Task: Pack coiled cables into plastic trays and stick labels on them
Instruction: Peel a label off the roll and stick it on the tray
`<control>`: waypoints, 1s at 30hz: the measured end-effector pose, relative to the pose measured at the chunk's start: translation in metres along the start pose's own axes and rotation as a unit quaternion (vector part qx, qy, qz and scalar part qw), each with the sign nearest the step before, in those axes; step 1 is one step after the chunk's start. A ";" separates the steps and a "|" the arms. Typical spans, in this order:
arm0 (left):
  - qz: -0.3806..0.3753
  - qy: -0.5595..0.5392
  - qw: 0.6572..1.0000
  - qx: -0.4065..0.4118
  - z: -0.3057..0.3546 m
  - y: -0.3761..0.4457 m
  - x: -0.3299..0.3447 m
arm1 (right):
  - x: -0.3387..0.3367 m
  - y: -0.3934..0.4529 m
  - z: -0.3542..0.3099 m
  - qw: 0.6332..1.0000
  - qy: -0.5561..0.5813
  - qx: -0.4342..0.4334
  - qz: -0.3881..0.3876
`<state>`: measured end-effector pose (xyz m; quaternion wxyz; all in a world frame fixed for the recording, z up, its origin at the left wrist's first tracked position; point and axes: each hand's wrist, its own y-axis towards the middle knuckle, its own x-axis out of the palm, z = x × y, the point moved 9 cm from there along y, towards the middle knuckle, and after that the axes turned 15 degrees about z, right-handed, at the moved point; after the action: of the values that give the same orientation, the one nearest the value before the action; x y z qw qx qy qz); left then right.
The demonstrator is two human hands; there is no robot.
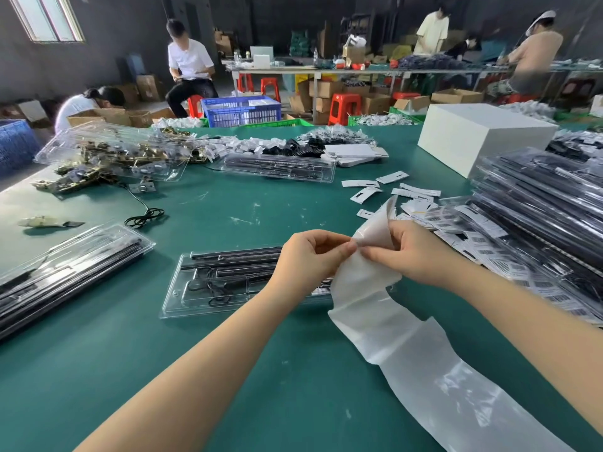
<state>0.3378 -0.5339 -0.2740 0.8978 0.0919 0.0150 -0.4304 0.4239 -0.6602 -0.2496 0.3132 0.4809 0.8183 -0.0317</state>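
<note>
Head view: the left hand (313, 256) and right hand (411, 252) are each pinching the glossy white label backing strip (421, 360) in a fingertip grip above a clear plastic tray (202, 285) of black coiled cables, lying on the green bench (228, 353).

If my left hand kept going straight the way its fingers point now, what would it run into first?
The left hand points right, at the right hand. Both pinch the white backing strip where their fingertips nearly meet, so it would probably meet the right hand's fingertips first, through the strip.
</note>
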 end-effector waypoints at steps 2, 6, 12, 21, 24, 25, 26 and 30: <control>0.014 0.007 1.000 0.012 0.002 0.001 -0.003 | 0.001 -0.001 0.000 1.000 0.014 0.006 -0.004; 0.013 0.046 0.999 0.025 0.003 -0.001 0.000 | 0.002 -0.005 0.003 1.000 0.002 0.006 -0.016; -0.053 -0.072 0.990 -0.114 -0.013 -0.015 0.012 | 0.004 -0.011 0.010 0.996 0.059 0.034 -0.049; -0.106 -0.094 0.980 -0.137 -0.017 -0.027 0.020 | 0.007 -0.019 0.020 0.987 0.127 0.065 -0.067; -0.092 -0.077 0.986 -0.115 -0.015 -0.027 0.022 | 0.010 -0.020 0.023 0.983 0.150 0.094 -0.051; -0.090 -0.073 0.987 -0.112 -0.014 -0.027 0.022 | 0.012 -0.022 0.023 0.981 0.155 0.101 -0.055; -0.085 -0.074 0.987 -0.114 -0.015 -0.027 0.023 | 0.014 -0.024 0.023 0.979 0.163 0.109 -0.063; -0.034 -0.097 0.985 -0.138 -0.019 -0.024 0.016 | 0.014 -0.029 0.028 0.972 0.183 0.133 -0.067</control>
<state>0.3308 -0.5577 -0.2979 0.8839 -0.0757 -0.0103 -0.4614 0.4090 -0.6744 -0.2867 0.0888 0.4597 0.8806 -0.0727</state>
